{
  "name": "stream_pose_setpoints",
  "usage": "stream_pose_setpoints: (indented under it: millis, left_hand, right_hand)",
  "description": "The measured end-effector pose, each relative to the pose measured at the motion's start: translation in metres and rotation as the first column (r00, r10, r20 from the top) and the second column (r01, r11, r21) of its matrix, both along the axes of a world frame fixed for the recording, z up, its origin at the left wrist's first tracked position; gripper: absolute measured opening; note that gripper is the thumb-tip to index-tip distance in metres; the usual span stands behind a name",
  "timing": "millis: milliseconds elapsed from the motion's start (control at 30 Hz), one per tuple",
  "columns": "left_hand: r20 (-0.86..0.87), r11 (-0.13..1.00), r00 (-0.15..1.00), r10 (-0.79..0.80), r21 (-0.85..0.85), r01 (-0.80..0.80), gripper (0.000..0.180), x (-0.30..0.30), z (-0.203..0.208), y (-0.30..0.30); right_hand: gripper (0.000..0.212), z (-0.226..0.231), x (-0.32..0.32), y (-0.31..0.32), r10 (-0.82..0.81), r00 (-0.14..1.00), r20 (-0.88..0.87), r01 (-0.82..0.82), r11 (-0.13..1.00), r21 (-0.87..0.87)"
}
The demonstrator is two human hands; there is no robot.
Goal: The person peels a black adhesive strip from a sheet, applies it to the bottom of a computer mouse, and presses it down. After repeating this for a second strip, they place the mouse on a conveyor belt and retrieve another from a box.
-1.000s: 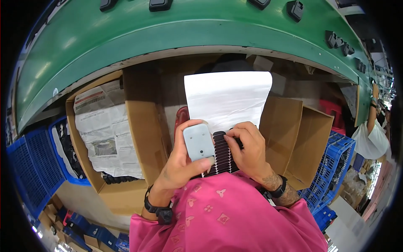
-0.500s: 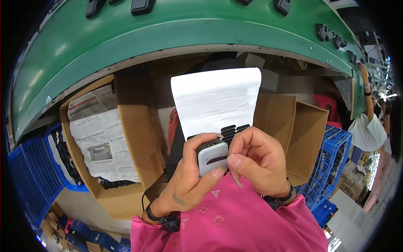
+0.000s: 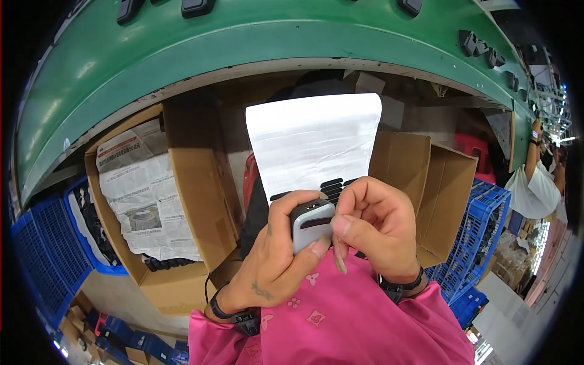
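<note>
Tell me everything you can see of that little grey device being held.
The grey device looks plastic, its pale face round-cornered with a dark, elongated strip toward the far end. The black end wall bears small details too tiny to identify. It is tilted, in the grip of the left hand, whose thumb lies on its face. The right hand is at its right edge, apparently touching.

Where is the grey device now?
The grey device is near the head view's centre, in the left hand, with the right hand at its right edge.
</note>
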State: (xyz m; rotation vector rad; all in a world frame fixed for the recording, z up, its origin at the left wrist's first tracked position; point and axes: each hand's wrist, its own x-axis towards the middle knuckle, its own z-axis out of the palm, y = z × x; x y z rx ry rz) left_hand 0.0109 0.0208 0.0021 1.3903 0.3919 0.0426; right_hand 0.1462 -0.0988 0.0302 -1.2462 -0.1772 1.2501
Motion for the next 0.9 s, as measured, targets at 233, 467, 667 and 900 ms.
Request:
stream_pose_setpoints:
  millis: [233, 467, 667, 900]
  left_hand:
    - [0.016, 1.000, 1.000, 0.007, 0.015, -0.007, 0.053, -0.0003, -0.0026, -0.0013]
    - [-0.006, 1.000, 1.000, 0.000, 0.020, 0.000, 0.052, -0.0012, -0.0012, -0.0008]
    - [-0.014, 0.999, 1.000, -0.004, 0.045, 0.005, 0.052, -0.0010, -0.0008, -0.0007]
    - [0.002, 0.998, 1.000, 0.000, 0.069, 0.000, 0.052, -0.0017, -0.0018, 0.0003]
  right_hand:
    - [0.008, -0.0017, -0.0004, 0.0009, -0.018, 1.000, -0.011, 0.018, 1.000, 0.009]
    - [0.008, -0.0023, -0.0009, 0.0014, -0.016, 1.000, -0.008, 0.016, 1.000, 0.005]
    - [0.007, -0.0037, -0.0010, 0.0009, -0.017, 1.000, -0.011, 0.017, 1.000, 0.014]
    - [0.008, -0.0024, -0.0043, 0.0076, -0.050, 0.998, 0.038, 0.051, 0.998, -0.027]
